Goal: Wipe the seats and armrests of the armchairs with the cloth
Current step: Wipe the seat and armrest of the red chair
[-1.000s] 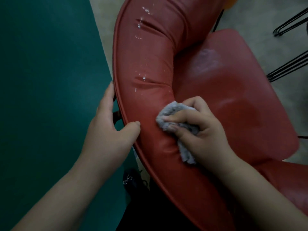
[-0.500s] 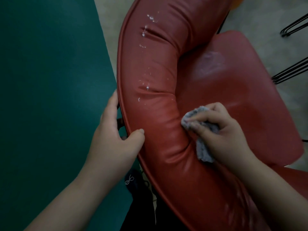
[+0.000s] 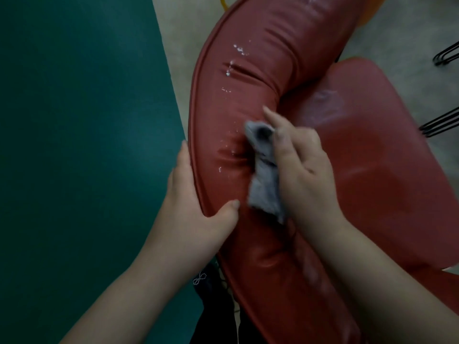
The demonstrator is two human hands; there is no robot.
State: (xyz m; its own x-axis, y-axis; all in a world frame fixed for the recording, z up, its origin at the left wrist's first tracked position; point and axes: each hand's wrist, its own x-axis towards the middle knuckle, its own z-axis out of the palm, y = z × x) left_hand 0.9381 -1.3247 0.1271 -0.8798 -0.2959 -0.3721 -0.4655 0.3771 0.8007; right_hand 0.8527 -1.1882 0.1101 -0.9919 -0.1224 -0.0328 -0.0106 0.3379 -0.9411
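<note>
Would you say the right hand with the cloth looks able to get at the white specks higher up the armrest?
Probably yes: right hand, cloth and white specks share one armrest, nothing between.

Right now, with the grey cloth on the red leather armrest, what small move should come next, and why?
Probably slide the grey cloth a little further up the curved red leather armrest. White specks lie just beyond it, unwiped. The right hand grips the cloth against the padding, and the left hand holds the armrest's outer edge to steady it.
</note>
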